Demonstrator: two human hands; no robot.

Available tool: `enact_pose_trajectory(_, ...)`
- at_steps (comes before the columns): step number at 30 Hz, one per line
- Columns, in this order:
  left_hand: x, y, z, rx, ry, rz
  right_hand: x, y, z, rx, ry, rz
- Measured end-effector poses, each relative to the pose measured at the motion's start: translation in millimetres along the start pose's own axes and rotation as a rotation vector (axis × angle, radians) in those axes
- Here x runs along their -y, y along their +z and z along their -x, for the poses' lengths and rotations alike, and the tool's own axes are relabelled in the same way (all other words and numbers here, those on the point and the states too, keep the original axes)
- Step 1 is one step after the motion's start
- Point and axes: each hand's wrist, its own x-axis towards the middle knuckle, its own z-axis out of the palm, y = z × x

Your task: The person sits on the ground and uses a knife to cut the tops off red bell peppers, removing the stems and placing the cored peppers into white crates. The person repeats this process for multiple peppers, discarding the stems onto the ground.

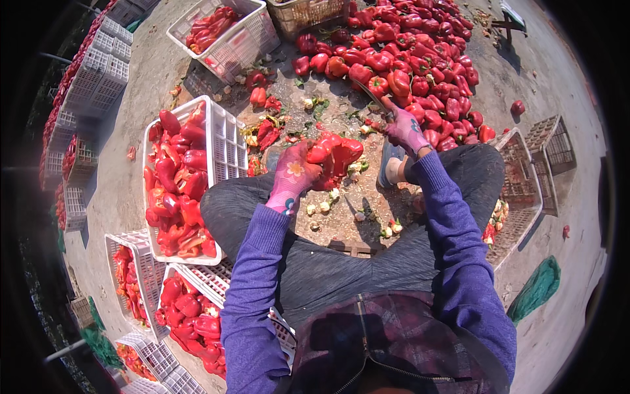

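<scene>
My left hand (295, 175), in a pink flowered glove, grips a red bell pepper (339, 150) that looks cut open, its halves spread above the ground. In my right hand (404, 130), gloved alike, is a knife (370, 92) with its thin blade pointing up and left, toward the heap of whole red peppers (408, 54). The blade is apart from the held pepper. Cut-out pepper cores (325, 206) lie scattered on the concrete between my legs. Left of my knee stands a white plastic crate (212, 133) full of cut peppers (172, 172).
Another white crate (246, 54) with cut peppers stands at the upper left, beside a brownish crate (310, 17). More filled crates (157, 276) are at lower left. By my right knee is a crate (521, 216) holding cores. A green mesh bag (536, 290) lies at right.
</scene>
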Motion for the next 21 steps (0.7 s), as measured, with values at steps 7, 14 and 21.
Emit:
enact_pose_trajectory(7, -27.7, -14.4, 0.2, 0.246, -0.073, 0.05, 70.5, 3.3, 40.7, 0.614, -0.279, -0.308)
enact_pose_trajectory(14, -12.2, -3.8, 2.2, 0.25, -0.223, 1.08, 66.8, 1.2, 49.5, 0.558, -0.2, -0.307)
enact_pose_trajectory(21, 40.1, -19.2, -20.6, -0.276, -0.209, 1.376, 59.9, -26.9, 81.0, 0.301, -0.096, -0.798)
